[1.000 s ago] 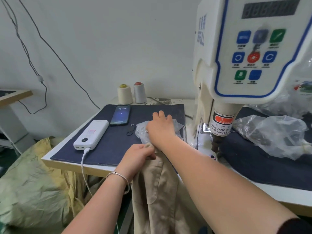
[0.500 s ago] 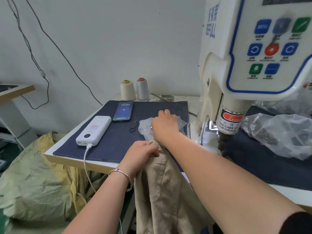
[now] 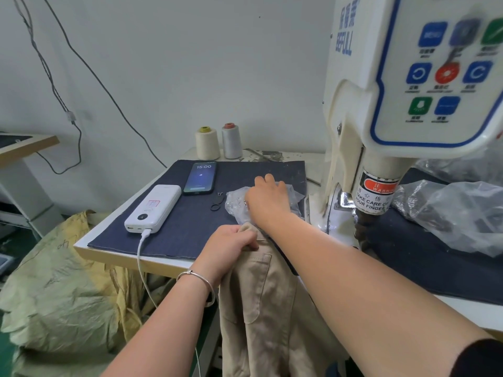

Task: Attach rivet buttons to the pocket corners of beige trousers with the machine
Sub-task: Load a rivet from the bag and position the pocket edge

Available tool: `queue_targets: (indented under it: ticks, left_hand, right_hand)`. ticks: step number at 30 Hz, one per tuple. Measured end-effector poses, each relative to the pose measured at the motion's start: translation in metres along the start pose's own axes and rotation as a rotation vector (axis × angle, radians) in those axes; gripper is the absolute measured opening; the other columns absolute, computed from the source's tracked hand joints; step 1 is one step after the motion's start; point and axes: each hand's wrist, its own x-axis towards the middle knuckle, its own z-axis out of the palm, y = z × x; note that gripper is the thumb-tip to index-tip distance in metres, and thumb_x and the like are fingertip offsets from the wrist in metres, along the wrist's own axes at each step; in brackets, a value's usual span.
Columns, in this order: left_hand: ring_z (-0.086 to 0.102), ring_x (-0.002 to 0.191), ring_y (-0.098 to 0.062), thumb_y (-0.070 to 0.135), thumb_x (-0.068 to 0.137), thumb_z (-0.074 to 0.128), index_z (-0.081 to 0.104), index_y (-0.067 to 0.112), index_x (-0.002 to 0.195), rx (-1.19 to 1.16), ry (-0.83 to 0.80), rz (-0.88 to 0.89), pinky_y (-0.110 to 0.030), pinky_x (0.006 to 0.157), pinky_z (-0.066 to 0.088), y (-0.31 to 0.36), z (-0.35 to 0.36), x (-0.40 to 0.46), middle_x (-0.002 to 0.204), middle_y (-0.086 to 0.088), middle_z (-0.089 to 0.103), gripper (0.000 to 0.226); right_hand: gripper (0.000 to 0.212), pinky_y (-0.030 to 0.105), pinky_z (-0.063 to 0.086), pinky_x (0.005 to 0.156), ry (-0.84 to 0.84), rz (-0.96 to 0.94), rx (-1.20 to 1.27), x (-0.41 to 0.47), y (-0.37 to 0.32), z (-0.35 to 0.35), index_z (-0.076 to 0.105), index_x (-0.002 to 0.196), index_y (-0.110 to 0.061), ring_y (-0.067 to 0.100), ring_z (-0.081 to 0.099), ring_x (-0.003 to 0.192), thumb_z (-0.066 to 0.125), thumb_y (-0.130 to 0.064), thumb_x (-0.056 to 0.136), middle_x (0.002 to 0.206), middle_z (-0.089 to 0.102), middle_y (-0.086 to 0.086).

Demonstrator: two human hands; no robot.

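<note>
Against a plain wall, the desk [image 3: 114,250] holds the machine [image 3: 381,131]. Left hand [image 3: 228,246] grips the beige trousers [image 3: 266,308] at its edge; right hand [image 3: 268,198] rests in a plastic bag [image 3: 235,200], grip hidden. No rivet seems set yet.

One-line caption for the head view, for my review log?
Left hand grips the beige trousers at the table edge while the right hand reaches into a clear plastic bag beside the rivet machine.

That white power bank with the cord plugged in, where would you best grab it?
Grip the power bank across its long sides near the middle, coming from above. It lies flat on the dark mat, and the white cable occupies its near end.
</note>
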Motion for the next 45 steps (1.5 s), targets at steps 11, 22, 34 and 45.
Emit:
queue_targets:
  ticks: [11,22,34,45]
  left_hand:
    - [0.042,0.045,0.003,0.010,0.085,0.059,0.054,0.025,0.037,-0.002,0.008,-0.011,-0.028,0.061,0.034,-0.002,-0.001,0.000,0.046,0.015,0.049,0.050]
    - [0.043,0.062,-0.016,0.024,0.068,0.065,0.054,0.020,0.046,-0.079,0.017,-0.023,-0.031,0.063,0.034,0.003,0.000,-0.007,0.057,0.005,0.051,0.025]
    - [0.047,0.065,-0.017,0.016,0.070,0.066,0.062,0.019,0.044,-0.046,0.084,-0.029,-0.034,0.067,0.035,-0.002,0.001,-0.001,0.053,0.009,0.056,0.027]
    - [0.043,0.072,-0.021,0.020,0.054,0.064,0.059,0.009,0.064,-0.076,0.066,-0.064,-0.034,0.066,0.033,0.002,0.003,-0.003,0.070,-0.008,0.049,0.016]
  right_hand:
    - [0.026,0.038,0.035,0.090,0.070,0.041,0.040,-0.006,-0.001,-0.008,0.064,0.110,-0.013,0.027,0.036,0.120,0.051,-0.006,0.089,0.124,0.047,0.005]
    - [0.010,0.025,0.043,0.074,0.498,0.145,0.970,-0.162,-0.010,-0.069,0.061,0.084,-0.007,0.017,0.053,0.087,0.062,-0.013,0.092,0.093,0.055,-0.001]
    - [0.009,0.018,0.047,0.072,0.522,0.274,0.826,-0.238,0.114,-0.046,0.063,0.085,-0.010,0.012,0.058,0.088,0.063,-0.002,0.089,0.095,0.057,-0.004]
    - [0.007,0.023,0.047,0.073,0.360,0.100,0.828,-0.194,0.125,-0.045,0.065,0.084,-0.006,0.014,0.056,0.090,0.066,-0.010,0.090,0.098,0.056,-0.003]
